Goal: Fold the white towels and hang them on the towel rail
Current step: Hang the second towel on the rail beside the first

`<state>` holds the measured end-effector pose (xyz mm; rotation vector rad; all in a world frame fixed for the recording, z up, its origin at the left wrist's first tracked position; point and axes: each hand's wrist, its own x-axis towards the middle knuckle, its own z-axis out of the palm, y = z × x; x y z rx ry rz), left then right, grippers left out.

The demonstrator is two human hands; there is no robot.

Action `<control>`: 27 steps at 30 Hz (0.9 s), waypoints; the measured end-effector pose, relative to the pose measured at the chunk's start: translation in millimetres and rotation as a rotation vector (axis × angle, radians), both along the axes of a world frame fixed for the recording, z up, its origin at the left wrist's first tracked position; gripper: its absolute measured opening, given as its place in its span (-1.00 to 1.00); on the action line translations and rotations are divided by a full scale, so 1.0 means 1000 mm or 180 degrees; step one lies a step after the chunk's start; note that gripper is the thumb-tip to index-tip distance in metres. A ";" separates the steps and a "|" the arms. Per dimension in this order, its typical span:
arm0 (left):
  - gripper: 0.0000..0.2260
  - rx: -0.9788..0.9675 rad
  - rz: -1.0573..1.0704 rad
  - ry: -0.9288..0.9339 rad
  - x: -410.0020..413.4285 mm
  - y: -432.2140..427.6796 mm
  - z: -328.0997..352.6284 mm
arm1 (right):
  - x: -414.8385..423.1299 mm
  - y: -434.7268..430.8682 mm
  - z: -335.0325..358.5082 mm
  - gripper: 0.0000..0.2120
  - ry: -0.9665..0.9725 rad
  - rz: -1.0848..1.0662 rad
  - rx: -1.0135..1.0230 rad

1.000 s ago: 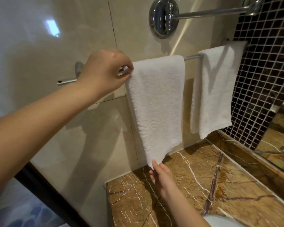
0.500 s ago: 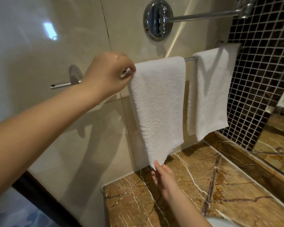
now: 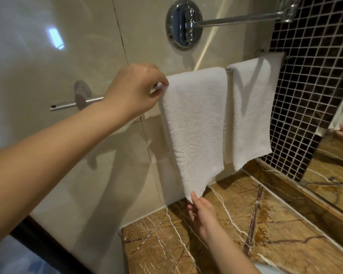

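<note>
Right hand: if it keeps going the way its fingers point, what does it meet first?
The right hand points up from the marble counter, fingertips at the bottom corner of the near towel. That hanging towel comes first, likely with the beige wall behind it, though depth is unclear.

A left hand pinches the top corner of a white towel draped over the towel rail; the right hand grips its lower corner, second towel beyond.
</note>
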<state>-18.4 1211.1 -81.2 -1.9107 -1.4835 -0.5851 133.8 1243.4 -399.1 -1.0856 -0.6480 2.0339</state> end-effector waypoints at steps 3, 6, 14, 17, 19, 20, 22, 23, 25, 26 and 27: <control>-0.73 0.0018 -0.0025 -0.0024 0.000 0.004 0.000 | 0.003 0.004 -0.001 -0.70 0.0002 -0.0024 -0.0001; -0.73 0.0012 -0.0040 0.0004 0.002 0.008 0.001 | 0.006 0.009 -0.001 -0.68 -0.0080 -0.0060 0.0054; -0.77 0.0070 -0.0048 -0.0020 0.007 0.021 -0.001 | 0.014 0.015 0.002 -0.73 -0.0169 -0.0071 0.0099; -0.76 0.0096 -0.0035 -0.0106 0.012 0.025 -0.003 | 0.017 0.018 0.003 -0.75 -0.0187 -0.0077 0.0069; -0.76 0.0109 -0.0011 -0.0139 0.015 0.026 -0.003 | 0.017 0.020 0.002 -0.73 -0.0184 -0.0088 0.0052; -0.77 0.0127 0.0005 -0.0150 0.015 0.027 -0.003 | 0.018 0.022 0.001 -0.72 -0.0171 -0.0109 0.0042; -0.78 0.0145 0.0051 -0.0164 0.016 0.028 -0.004 | 0.019 0.025 0.001 -0.73 -0.0152 -0.0138 0.0036; -0.78 0.0143 0.0066 -0.0166 0.016 0.029 -0.004 | 0.019 0.025 0.001 -0.75 -0.0155 -0.0137 0.0038; -0.78 0.0135 0.0075 -0.0179 0.016 0.029 -0.004 | 0.019 0.026 0.002 -0.80 -0.0185 -0.0119 0.0059; -0.78 0.0131 0.0076 -0.0182 0.016 0.028 -0.004 | 0.020 0.026 0.003 -0.82 -0.0227 -0.0088 0.0097; -0.78 0.0120 0.0083 -0.0186 0.016 0.028 -0.004 | 0.021 0.026 0.005 -0.84 -0.0290 -0.0042 0.0156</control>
